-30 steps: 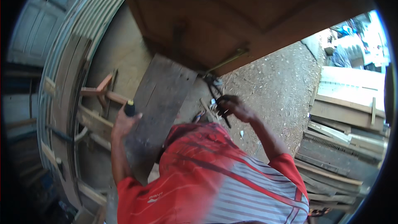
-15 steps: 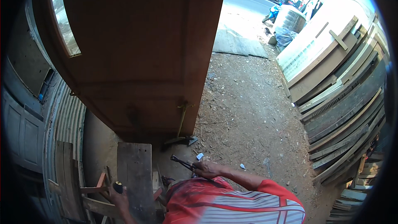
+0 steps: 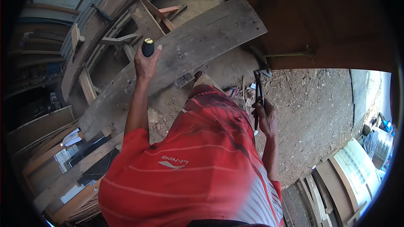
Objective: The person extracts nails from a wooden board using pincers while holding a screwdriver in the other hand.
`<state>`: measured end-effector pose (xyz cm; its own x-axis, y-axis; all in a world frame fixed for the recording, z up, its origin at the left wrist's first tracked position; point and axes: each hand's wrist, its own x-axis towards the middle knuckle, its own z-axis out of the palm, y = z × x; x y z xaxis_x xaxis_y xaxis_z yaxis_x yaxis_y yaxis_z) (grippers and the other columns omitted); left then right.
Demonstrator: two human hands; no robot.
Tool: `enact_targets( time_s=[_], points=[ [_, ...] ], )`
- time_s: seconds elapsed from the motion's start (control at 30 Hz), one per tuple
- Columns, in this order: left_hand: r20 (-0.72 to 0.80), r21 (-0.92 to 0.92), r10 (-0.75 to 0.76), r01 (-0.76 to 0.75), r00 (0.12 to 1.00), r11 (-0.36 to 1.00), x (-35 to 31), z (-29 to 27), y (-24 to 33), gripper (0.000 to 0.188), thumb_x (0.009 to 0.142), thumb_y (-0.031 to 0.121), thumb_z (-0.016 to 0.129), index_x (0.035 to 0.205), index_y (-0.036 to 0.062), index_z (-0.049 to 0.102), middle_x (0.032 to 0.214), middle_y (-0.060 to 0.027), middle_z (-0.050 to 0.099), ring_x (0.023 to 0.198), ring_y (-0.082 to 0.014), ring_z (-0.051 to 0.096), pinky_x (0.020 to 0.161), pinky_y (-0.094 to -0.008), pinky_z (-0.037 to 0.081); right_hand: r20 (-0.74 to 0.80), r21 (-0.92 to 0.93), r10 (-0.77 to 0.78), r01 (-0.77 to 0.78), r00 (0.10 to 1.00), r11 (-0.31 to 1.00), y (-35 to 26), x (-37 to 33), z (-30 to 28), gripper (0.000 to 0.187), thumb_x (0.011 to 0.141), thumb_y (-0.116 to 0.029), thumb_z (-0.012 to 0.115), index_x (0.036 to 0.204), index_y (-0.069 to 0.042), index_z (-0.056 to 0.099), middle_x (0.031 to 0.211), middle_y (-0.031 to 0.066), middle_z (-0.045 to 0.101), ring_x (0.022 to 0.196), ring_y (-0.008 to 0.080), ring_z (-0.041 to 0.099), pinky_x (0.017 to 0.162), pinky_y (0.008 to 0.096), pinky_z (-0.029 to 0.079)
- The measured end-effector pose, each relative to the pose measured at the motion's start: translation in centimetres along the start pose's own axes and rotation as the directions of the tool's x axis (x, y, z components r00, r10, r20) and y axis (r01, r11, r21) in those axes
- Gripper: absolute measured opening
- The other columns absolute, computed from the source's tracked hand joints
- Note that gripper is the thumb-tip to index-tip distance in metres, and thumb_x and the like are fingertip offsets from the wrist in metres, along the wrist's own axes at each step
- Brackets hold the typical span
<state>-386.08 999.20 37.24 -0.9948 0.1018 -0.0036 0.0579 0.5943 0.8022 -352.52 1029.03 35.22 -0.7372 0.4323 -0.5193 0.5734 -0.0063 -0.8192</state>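
My left hand (image 3: 146,64), raised over the near edge of a long grey wooden plank (image 3: 210,27), is closed on a short black cylinder with a yellowish end (image 3: 148,48). The cylinder's lower part is hidden in the fingers, and I cannot tell its kind. Out to the right, my right hand (image 3: 266,117) grips a pair of dark pincers (image 3: 259,87) by the handles, jaws pointing away from me. Beyond them stands a large brown wooden door panel (image 3: 320,21), with a thin yellowish rod (image 3: 290,54) at its lower edge.
Wooden frames and struts (image 3: 120,40) stand behind the plank on the left. Boards and papers (image 3: 71,143) are stacked at the lower left. Dirt floor with wood chips (image 3: 311,113) lies to the right, with leaning boards (image 3: 336,176) at the lower right.
My view has swung left and down, so the door has shifted to the right and the plank into the middle. Both hands keep hold of their things.
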Motion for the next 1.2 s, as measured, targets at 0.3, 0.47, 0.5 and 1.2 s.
enact_targets(
  time_s=[0.3, 0.47, 0.5, 1.2],
  points=[
    [0.219, 0.380, 0.268, -0.335, 0.938, 0.862, -0.3, -2.7, -5.7, 0.045, 0.082, 0.016, 0.080, 0.121, 0.0049, 0.061, 0.126, -0.0168, 0.064, 0.119, -0.0352, 0.061, 0.101, -0.0436, 0.047, -0.107, 0.040, -0.132, 0.137, 0.985, 0.990, -4.1, 1.2, 7.9, 0.032, 0.105, -0.028, 0.053, 0.113, 0.000, 0.064, 0.087, 0.0061, 0.068, 0.080, 0.0143, 0.065, 0.074, 0.0305, 0.052],
    [0.299, 0.314, 0.245, -0.338, 0.922, 0.887, -0.3, -3.5, -6.7, 0.051, 0.080, 0.016, 0.081, 0.125, 0.0076, 0.058, 0.137, -0.0144, 0.059, 0.129, -0.0366, 0.054, 0.108, -0.0451, 0.042, -0.236, 0.135, -0.184, 0.220, 0.954, 0.966, -5.9, 3.6, 14.6, 0.031, 0.105, -0.030, 0.052, 0.110, -0.002, 0.063, 0.081, 0.0058, 0.067, 0.076, 0.0141, 0.063, 0.069, 0.0304, 0.049],
    [0.294, 0.305, 0.270, -0.358, 0.917, 0.882, -0.2, -3.5, -7.0, 0.052, 0.080, 0.016, 0.081, 0.126, 0.0081, 0.058, 0.138, -0.0139, 0.059, 0.130, -0.0364, 0.053, 0.108, -0.0455, 0.042, -0.227, 0.194, -0.186, 0.232, 0.956, 0.953, -5.7, 4.3, 15.9, 0.031, 0.106, -0.031, 0.051, 0.111, -0.002, 0.062, 0.081, 0.0058, 0.067, 0.075, 0.0136, 0.062, 0.068, 0.0301, 0.049],
    [0.542, -0.734, 0.171, 0.364, 0.823, 0.574, 4.7, 2.9, -1.3, 0.031, 0.096, 0.026, 0.072, 0.113, 0.0052, 0.057, 0.098, -0.0044, 0.064, 0.091, -0.0138, 0.063, 0.085, -0.0315, 0.053, -0.249, 0.246, 0.017, 0.047, 0.968, 0.968, -4.8, 3.1, 21.9, 0.027, 0.104, -0.024, 0.055, 0.116, -0.001, 0.062, 0.093, 0.0067, 0.069, 0.075, 0.0108, 0.064, 0.067, 0.0276, 0.051]
  ],
)
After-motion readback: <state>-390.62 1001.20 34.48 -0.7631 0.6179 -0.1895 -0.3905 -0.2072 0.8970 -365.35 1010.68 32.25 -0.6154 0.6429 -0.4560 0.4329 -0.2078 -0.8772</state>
